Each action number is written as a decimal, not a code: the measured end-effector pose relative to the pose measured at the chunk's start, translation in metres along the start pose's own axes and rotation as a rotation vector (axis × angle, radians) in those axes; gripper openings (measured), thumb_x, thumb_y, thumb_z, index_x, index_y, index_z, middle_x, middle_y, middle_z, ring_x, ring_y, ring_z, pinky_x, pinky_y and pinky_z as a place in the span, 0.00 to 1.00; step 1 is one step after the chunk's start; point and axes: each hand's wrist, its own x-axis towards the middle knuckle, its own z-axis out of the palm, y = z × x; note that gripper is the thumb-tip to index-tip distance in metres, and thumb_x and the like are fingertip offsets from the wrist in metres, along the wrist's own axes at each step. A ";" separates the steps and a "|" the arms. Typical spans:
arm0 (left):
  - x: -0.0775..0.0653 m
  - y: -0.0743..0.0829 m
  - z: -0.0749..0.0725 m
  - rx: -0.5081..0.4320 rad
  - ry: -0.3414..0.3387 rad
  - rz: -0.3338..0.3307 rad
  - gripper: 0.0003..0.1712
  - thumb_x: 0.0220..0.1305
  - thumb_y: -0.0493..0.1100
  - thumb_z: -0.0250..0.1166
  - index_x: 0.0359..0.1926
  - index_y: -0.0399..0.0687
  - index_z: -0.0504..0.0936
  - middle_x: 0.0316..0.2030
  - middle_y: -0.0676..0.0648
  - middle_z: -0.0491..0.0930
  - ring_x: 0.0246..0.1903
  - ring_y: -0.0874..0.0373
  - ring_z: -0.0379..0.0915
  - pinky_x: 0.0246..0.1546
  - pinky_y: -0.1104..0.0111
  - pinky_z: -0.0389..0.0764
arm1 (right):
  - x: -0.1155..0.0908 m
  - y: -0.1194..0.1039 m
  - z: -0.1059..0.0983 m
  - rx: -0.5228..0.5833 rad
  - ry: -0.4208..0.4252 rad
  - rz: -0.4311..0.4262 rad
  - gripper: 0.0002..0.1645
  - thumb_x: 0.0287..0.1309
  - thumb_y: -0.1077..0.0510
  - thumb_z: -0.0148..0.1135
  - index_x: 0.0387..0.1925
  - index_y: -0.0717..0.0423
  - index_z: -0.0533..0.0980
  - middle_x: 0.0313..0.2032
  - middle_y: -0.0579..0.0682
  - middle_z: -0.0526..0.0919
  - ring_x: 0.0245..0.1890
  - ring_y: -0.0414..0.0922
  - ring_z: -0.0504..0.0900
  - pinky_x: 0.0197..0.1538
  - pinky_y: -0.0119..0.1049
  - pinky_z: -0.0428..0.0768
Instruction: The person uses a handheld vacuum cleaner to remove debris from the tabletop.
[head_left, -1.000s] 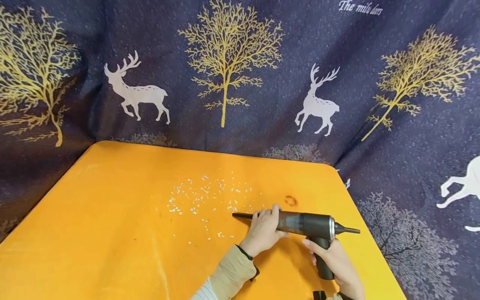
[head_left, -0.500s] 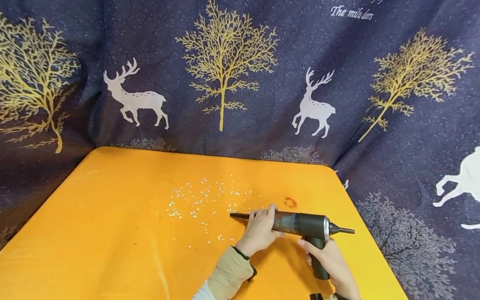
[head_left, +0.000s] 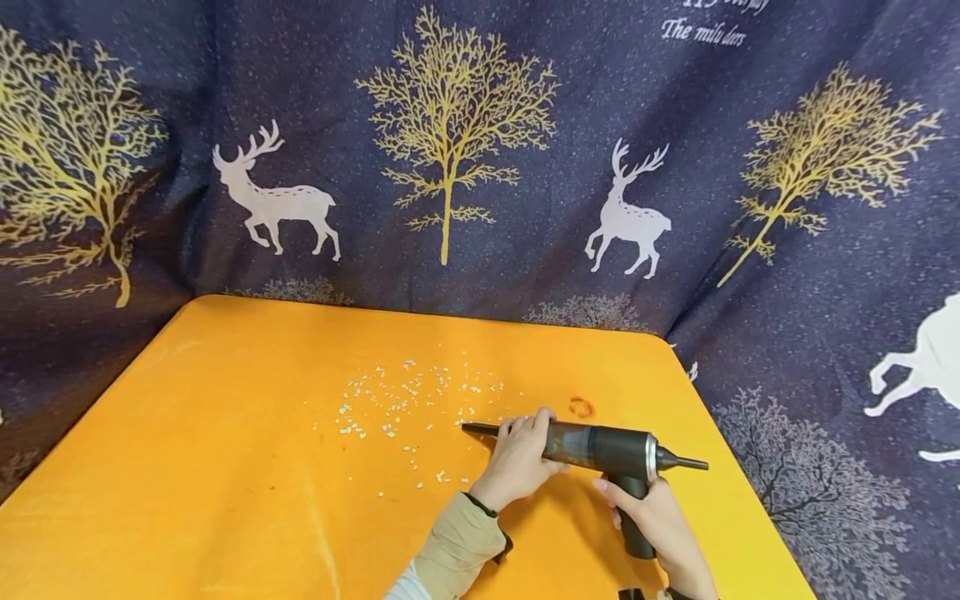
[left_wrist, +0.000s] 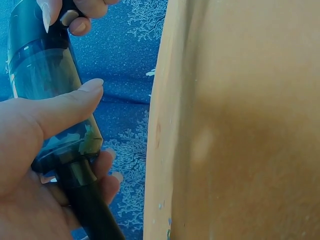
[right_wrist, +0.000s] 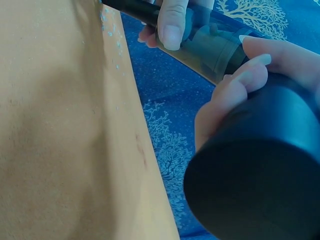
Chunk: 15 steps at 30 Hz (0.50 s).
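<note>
A black handheld vacuum cleaner (head_left: 622,450) with a clear dust chamber (head_left: 570,442) lies level above the table in both hands. My left hand (head_left: 517,462) grips its front, thumb and fingers around the clear chamber; the left wrist view shows the thumb (left_wrist: 75,105) across it. My right hand (head_left: 660,525) wraps the pistol handle (head_left: 637,533), whose round end fills the lower right of the right wrist view. The slim nozzle (head_left: 480,429) points left, its tip at the edge of scattered white paper bits (head_left: 390,400). A second thin nozzle (head_left: 682,461) sticks out at the back.
The yellow table (head_left: 187,458) spreads under the hands, with a reddish ring mark (head_left: 581,407) to the right of the bits. Behind it hangs a dark blue cloth (head_left: 525,225) printed with trees and white deer.
The head view has tipped slightly upward, shifting the scene a little down. The vacuum cleaner and both hands hold nearly the same place over the table, the bits still scattered.
</note>
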 end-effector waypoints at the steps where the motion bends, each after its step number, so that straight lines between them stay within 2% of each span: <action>1: 0.000 0.000 0.000 -0.001 0.000 -0.001 0.37 0.47 0.58 0.69 0.54 0.53 0.62 0.41 0.51 0.78 0.44 0.54 0.70 0.57 0.58 0.62 | 0.000 0.000 0.000 0.000 -0.001 -0.001 0.22 0.47 0.52 0.68 0.40 0.63 0.73 0.20 0.52 0.75 0.15 0.44 0.73 0.22 0.39 0.75; 15: 0.002 -0.005 -0.003 -0.033 0.010 -0.014 0.38 0.46 0.55 0.71 0.56 0.55 0.63 0.47 0.53 0.78 0.48 0.53 0.71 0.60 0.56 0.59 | 0.000 -0.002 0.008 0.019 0.002 -0.036 0.24 0.48 0.54 0.68 0.43 0.64 0.72 0.25 0.57 0.77 0.16 0.44 0.74 0.22 0.40 0.76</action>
